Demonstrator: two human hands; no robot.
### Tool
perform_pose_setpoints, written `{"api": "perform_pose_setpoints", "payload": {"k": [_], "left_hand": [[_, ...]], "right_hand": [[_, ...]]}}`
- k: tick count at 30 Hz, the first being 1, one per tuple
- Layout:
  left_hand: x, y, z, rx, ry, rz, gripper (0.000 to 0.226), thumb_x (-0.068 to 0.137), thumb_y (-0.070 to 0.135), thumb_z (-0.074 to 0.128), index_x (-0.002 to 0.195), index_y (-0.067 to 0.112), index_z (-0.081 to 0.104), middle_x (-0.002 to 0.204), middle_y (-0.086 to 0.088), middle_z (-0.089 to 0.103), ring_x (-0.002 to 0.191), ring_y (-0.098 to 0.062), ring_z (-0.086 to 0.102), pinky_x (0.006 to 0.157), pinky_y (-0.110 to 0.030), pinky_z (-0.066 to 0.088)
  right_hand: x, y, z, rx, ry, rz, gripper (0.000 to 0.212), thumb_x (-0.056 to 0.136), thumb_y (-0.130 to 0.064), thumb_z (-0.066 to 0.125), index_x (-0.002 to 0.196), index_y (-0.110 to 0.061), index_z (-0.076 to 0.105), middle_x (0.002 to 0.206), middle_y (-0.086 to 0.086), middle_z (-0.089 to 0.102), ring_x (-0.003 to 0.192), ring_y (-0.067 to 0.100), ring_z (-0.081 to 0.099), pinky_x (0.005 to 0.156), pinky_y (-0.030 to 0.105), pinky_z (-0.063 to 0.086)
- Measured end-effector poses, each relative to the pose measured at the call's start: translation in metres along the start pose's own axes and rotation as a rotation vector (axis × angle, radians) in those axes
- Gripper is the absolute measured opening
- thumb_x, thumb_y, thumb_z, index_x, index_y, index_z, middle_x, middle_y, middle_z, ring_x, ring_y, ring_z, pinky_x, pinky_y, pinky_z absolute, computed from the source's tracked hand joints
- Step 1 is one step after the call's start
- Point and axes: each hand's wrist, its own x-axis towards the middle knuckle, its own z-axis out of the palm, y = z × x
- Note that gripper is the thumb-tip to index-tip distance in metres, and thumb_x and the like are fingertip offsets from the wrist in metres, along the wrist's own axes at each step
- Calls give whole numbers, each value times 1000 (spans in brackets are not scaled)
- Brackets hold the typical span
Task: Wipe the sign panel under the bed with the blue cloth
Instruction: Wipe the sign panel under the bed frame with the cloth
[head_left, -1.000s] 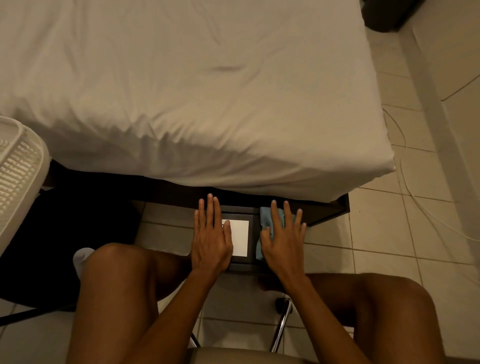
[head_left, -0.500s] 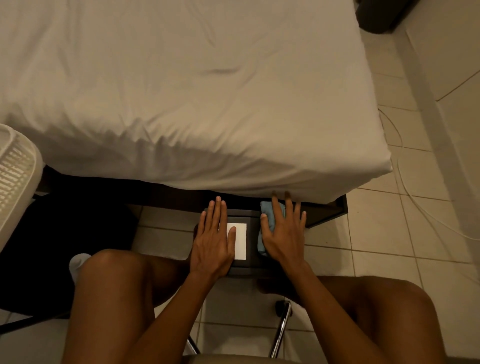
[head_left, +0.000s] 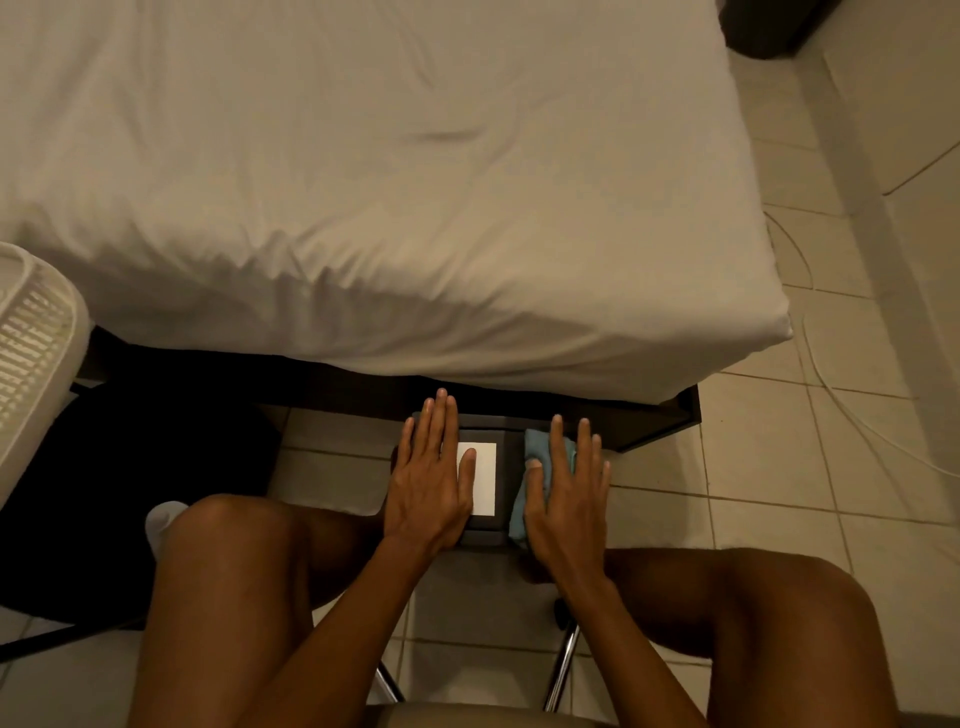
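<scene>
Sign panel (head_left: 501, 486) lies on the floor tiles at the bed's (head_left: 363, 182) near edge. I keep my left hand (head_left: 428, 486) flat, fingers together, steadying it, while my right hand (head_left: 566, 499) presses the blue cloth (head_left: 535, 452) flat on its right side to wipe.

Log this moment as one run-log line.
left hand: flat on dark sign panel, bracing | right hand: flat, pressing blue cloth on panel's right side | white-sheeted bed above

We are in a bedroom at home; a bed (head_left: 363, 182) under a white fitted sheet fills it; pale tiled floor (head_left: 779, 467); white laundry basket (head_left: 31, 353) beside.
</scene>
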Motion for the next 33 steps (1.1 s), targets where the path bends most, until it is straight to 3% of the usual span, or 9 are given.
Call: {"api": "perform_pose_setpoints", "payload": {"k": [5,8,12,18,24,28,33], "left_hand": [[-1,-1,-2,18,-10,6,66,102,44,11,157,10,-7,166,-5,-10,154,-14,-10,125,-37,2],[0,-2,-2,18,-2,5,66,102,44,12,157,11,-6,166,-5,-9,154,-14,-10,125,-37,2],[-1,-2,0,7,7,-3,66,102,44,11,157,12,-5,167,-4,-8,154,-13,-9,125,-36,1],[-2,-4,0,-37,11,-6,65,102,45,9,157,13,-7,166,-2,-10,154,-12,-10,125,-35,0],[0,-4,0,-41,24,8,66,102,46,6,157,11,-4,166,-3,-8,154,-14,-7,125,-36,-2],[1,-3,-2,-25,-11,12,69,101,50,1,157,10,-2,166,-5,-6,154,-16,-5,124,-32,-8],[-2,7,-8,-62,-52,-39,75,97,58,-4,154,10,0,164,-8,-3,153,-23,-2,120,-24,-18]], "right_hand": [[41,-9,0,-11,50,144,59,98,-46,25,152,-20,23,159,16,18,147,34,8,118,51,10],[48,-12,0,-40,32,105,61,98,-48,20,150,-18,28,156,18,25,146,34,14,118,53,14],[31,-26,4,-50,39,9,61,97,-47,23,152,-20,23,157,16,24,146,32,14,118,49,11],[-7,-23,5,3,-99,-158,62,97,-57,18,153,-33,8,162,3,3,148,18,-7,120,43,1],[-9,-27,-7,40,-131,-136,65,94,-63,11,153,-37,0,161,-3,-9,146,14,-17,119,38,-8],[-12,-15,-22,26,-134,-116,67,94,-63,13,153,-31,9,161,1,11,148,20,-1,119,39,-1],[-4,7,-39,-4,-63,-28,66,94,-49,47,148,-15,32,139,13,45,128,29,40,105,41,34]]}}
